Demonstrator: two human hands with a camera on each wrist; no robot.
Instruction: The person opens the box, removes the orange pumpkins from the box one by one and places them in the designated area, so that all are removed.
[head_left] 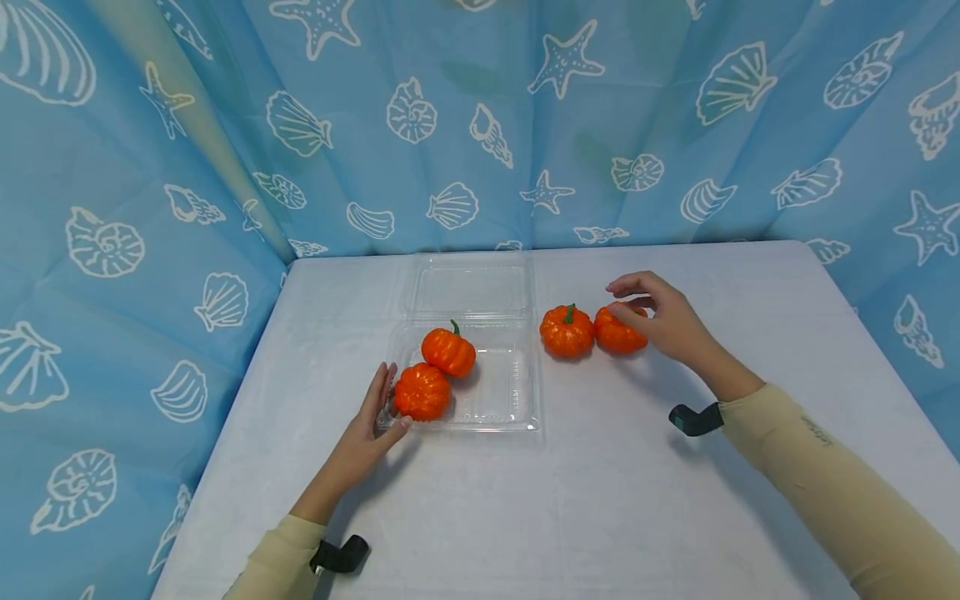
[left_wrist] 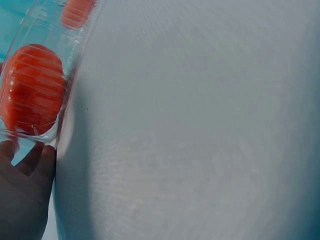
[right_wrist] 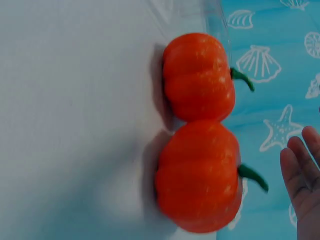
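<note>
Head cam sits up high and well back, looking forward and down across the white table to the blue curtain. Left wrist cam's rolled sideways, peering low past the left hand at the clear container, both also in the head view. Right wrist's sideways too, way closer to the two pumpkins head cam shares.
</note>
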